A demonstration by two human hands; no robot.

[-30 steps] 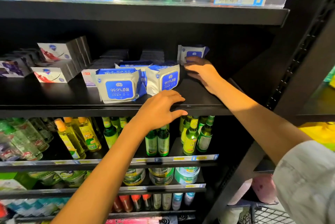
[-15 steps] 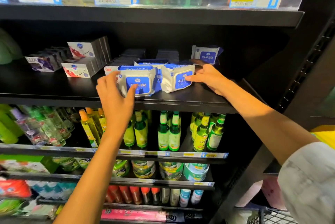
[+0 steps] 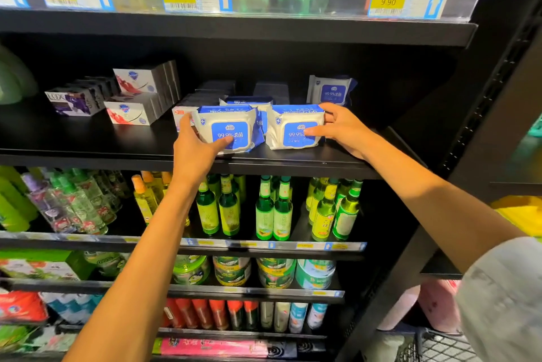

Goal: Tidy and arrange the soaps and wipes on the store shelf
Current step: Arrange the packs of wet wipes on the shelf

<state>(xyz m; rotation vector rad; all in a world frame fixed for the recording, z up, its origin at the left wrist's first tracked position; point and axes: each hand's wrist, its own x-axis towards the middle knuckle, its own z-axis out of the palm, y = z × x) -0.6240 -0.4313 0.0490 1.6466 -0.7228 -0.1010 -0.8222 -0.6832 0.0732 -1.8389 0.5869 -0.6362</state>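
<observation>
Both gripping: left hand (image 3: 196,148) on blue-white soft wipes pack (image 3: 227,132), right hand (image 3: 340,127) its 3 o'clock twin (image 3: 294,127); uneven squeeze could topple either off black shelf (image 3: 88,144).

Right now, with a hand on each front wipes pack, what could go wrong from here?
1. The left wipes pack stands at the shelf edge; a pull by the left hand might tip it off onto the bottles below.
2. If the right hand pushes the right wipes pack back, it may jam against the packs behind.
3. The soft packs may slump instead of facing front.
</observation>
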